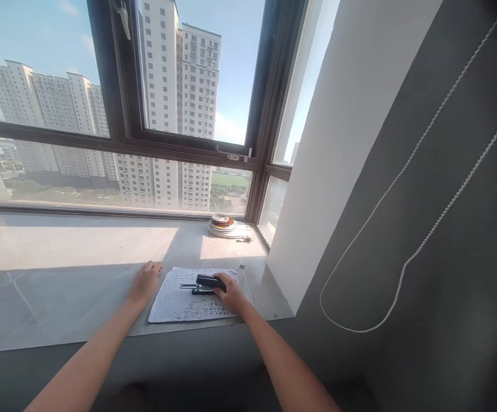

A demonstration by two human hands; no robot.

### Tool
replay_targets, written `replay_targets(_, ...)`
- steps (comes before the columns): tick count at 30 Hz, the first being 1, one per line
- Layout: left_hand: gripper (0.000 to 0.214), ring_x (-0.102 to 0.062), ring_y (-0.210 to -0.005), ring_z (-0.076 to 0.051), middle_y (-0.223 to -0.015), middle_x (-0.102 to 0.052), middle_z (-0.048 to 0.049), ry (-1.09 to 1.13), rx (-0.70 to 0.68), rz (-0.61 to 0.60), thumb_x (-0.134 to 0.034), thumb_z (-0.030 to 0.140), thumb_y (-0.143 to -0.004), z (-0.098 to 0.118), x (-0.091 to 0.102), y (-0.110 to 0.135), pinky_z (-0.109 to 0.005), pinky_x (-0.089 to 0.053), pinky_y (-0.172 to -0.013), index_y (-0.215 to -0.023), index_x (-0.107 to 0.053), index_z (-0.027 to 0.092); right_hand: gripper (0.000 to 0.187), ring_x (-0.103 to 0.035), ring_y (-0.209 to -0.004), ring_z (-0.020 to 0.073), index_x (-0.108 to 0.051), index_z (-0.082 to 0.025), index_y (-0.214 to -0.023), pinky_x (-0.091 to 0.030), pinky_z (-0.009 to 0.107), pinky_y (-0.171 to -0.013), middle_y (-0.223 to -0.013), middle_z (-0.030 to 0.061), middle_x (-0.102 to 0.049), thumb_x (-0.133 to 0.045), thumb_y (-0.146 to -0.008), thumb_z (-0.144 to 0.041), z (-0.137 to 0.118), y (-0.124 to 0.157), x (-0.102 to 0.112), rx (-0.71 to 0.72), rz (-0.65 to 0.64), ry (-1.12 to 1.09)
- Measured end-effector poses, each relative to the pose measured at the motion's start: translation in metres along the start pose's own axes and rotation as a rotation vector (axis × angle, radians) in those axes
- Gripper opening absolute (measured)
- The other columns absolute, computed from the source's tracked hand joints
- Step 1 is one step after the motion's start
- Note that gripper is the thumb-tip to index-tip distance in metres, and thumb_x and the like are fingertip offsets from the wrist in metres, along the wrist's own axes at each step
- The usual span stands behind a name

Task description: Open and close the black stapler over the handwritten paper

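A black stapler point(208, 280) sits over handwritten white paper sheets point(175, 306) on the windowsill. My right hand point(233, 294) is closed around its right end, thumb in front and fingers over the top. The stapler's top and base are apart at the left, and a thin metal part sticks out there. To the left of the sheets, my left hand point(145, 281) rests on the sill with its fingers loosely bent and partly apart; nothing shows in it, though its underside is hidden.
A stack of round tape rolls point(221, 226) stands near the window corner, with a small dark beaded item point(245, 240) beside it. A small dark strip point(242, 266) lies behind the sheets. On the right, a beaded blind cord point(362, 330) hangs by the wall. The sill's front edge point(180, 331) is close.
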State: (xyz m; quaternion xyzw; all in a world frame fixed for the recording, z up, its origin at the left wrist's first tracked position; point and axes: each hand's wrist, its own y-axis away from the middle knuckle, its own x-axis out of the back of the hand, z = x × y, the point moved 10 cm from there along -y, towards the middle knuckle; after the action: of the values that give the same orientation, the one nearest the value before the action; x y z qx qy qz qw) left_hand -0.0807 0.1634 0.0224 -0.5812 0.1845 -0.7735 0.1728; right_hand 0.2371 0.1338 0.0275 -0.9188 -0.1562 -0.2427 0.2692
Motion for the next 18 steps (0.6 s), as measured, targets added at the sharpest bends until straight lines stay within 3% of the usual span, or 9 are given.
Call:
replay_targets(3, 0.027, -0.065, -0.100, -0.031, -0.103, -0.065, -0.0132, 0.099, -0.028, 0.088, -0.041, 0.028, -0.097, 0.013, 0.020, 0.007, -0.038, -0.051, -0.079, -0.094, -0.067, 0.020, 0.042, -0.060, -0.118, 0.0268, -0.065, -0.028, -0.126, -0.046, 0.044, -0.106, -0.124, 0.0060, -0.066, -0.064, -0.086, -0.019, -0.001, 0.001, 0.000, 0.004, 0.008, 0.012)
replay_targets(8, 0.034, -0.065, -0.079, -0.025, -0.082, -0.066, -0.0050, 0.375, 0.050, 0.186, -0.034, 0.043, -0.104, 0.034, 0.041, 0.035, -0.034, -0.048, -0.071, -0.104, -0.062, 0.023, 0.042, -0.060, -0.118, 0.0273, -0.064, -0.028, -0.126, -0.046, 0.046, -0.107, -0.125, 0.0066, -0.067, -0.064, -0.085, -0.019, -0.001, 0.000, -0.001, 0.022, 0.017, 0.014)
replay_targets(12, 0.038, -0.064, -0.091, -0.027, -0.090, -0.069, -0.0076, 0.473, -0.051, 0.171, -0.036, 0.043, -0.103, 0.066, 0.042, 0.047, -0.039, -0.050, -0.083, -0.098, -0.067, 0.023, 0.041, -0.061, -0.116, 0.0279, -0.065, -0.026, -0.125, -0.047, 0.047, -0.105, -0.123, 0.0074, -0.067, -0.063, -0.085, -0.020, 0.000, 0.000, 0.000, 0.004, 0.011, 0.019)
replay_targets(18, 0.039, -0.066, -0.098, -0.029, -0.098, -0.071, -0.0107, 0.535, -0.081, 0.060, -0.040, 0.042, -0.101, 0.089, 0.048, 0.031, -0.041, -0.053, -0.085, -0.107, -0.073, 0.022, 0.039, -0.061, -0.116, 0.0284, -0.064, -0.027, -0.126, -0.050, 0.046, -0.101, -0.125, 0.0080, -0.067, -0.062, -0.087, -0.025, -0.002, 0.001, 0.001, -0.028, -0.026, 0.033)
